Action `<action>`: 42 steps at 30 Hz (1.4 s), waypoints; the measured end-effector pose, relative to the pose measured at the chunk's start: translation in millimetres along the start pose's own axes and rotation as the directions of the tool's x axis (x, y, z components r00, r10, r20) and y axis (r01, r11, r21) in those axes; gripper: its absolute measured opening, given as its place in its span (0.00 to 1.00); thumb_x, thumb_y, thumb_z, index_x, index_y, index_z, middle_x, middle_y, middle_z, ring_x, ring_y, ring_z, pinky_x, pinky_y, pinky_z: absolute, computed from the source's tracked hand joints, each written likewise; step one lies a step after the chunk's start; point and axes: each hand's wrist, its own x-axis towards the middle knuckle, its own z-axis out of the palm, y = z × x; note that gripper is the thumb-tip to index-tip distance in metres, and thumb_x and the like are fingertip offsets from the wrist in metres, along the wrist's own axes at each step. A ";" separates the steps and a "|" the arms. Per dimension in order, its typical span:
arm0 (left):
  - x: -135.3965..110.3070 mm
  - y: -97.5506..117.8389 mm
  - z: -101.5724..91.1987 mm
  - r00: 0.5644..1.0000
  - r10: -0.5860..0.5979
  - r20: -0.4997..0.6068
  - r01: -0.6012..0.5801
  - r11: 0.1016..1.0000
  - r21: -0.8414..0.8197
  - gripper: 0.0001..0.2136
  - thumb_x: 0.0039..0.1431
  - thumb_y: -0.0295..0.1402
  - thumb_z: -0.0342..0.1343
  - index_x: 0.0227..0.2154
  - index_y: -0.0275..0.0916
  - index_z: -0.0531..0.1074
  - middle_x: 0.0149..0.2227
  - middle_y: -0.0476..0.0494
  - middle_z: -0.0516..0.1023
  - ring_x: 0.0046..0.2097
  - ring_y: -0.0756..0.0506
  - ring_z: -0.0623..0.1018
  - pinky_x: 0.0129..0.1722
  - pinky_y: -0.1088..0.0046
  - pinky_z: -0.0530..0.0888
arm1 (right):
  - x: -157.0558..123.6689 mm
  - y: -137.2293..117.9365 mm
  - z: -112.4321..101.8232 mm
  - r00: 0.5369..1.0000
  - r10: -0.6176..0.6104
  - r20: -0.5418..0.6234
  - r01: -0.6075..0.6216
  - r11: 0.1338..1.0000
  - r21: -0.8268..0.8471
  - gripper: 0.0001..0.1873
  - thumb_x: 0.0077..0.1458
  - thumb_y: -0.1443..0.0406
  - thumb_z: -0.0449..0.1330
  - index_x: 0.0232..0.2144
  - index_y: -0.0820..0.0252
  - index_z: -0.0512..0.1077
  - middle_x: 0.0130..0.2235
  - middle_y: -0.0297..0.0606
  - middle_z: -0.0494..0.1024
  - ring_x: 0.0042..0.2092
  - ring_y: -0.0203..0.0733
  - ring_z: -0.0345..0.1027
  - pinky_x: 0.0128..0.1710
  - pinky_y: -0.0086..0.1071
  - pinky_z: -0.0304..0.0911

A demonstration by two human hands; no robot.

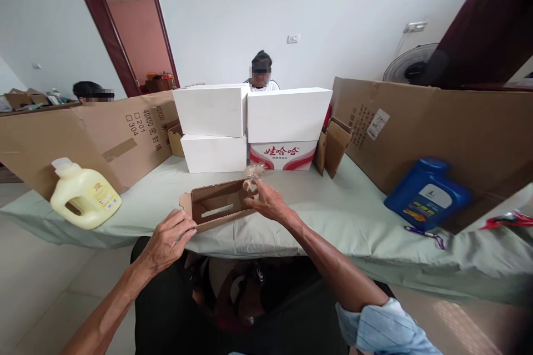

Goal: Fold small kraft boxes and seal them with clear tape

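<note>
A small open cardboard box [220, 221] lies near the table's front edge, its hollow brown inside facing up, with a pale slot along it. My left hand [171, 236] is closed on the box's left end, below a raised, notched flap. At the opposite end, my right hand [266, 199] has its fingers bent around the corner and end flap. Just beyond those fingertips is a crumpled, see-through piece [255, 171], perhaps tape or film; whether I touch it I cannot tell.
White boxes [210, 112] stand stacked behind, one with red printing [283, 156]. Large cardboard panels [416, 133] flank the table [333, 222]. A yellow jug [89, 191] is left; a blue bottle [428, 194] and purple pen [420, 231] are right. A person [266, 86] sits opposite.
</note>
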 end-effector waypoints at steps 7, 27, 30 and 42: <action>-27.9 -20.2 5.9 0.988 -0.033 0.148 -0.039 0.888 0.458 0.29 0.64 0.21 0.59 0.67 0.43 0.69 0.64 0.29 0.75 0.64 0.27 0.75 0.54 0.51 0.78 | 7.6 19.7 -4.3 0.999 -0.053 -0.004 0.053 0.995 0.089 0.16 0.63 0.61 0.57 0.44 0.58 0.84 0.38 0.40 0.85 0.43 0.49 0.77 0.44 0.35 0.67; 13.1 -67.4 -34.9 0.944 -0.326 0.048 0.327 0.908 -0.263 0.14 0.61 0.43 0.72 0.33 0.41 0.75 0.43 0.42 0.82 0.46 0.41 0.81 0.47 0.64 0.79 | 2.1 45.9 -16.7 0.966 -0.220 0.138 0.091 0.784 0.614 0.39 0.63 0.34 0.61 0.58 0.56 0.79 0.55 0.47 0.83 0.59 0.57 0.76 0.55 0.46 0.74; 20.5 -79.3 -33.3 0.760 -0.643 0.091 0.595 0.633 -0.495 0.22 0.49 0.50 0.77 0.30 0.40 0.75 0.37 0.45 0.82 0.39 0.44 0.81 0.42 0.67 0.80 | -10.2 56.6 -21.4 0.934 -0.272 0.232 0.026 0.699 0.715 0.49 0.61 0.36 0.66 0.76 0.47 0.62 0.69 0.52 0.72 0.66 0.58 0.72 0.58 0.50 0.74; -11.6 -102.1 55.0 0.272 -0.835 0.478 0.862 -0.009 -0.507 0.37 0.35 0.66 0.74 0.33 0.40 0.69 0.26 0.52 0.73 0.21 0.52 0.72 0.18 0.79 0.63 | -77.4 58.0 31.3 0.919 -0.394 -0.009 0.387 0.896 0.218 0.66 0.56 0.51 0.78 0.82 0.41 0.42 0.80 0.50 0.49 0.79 0.64 0.48 0.73 0.57 0.61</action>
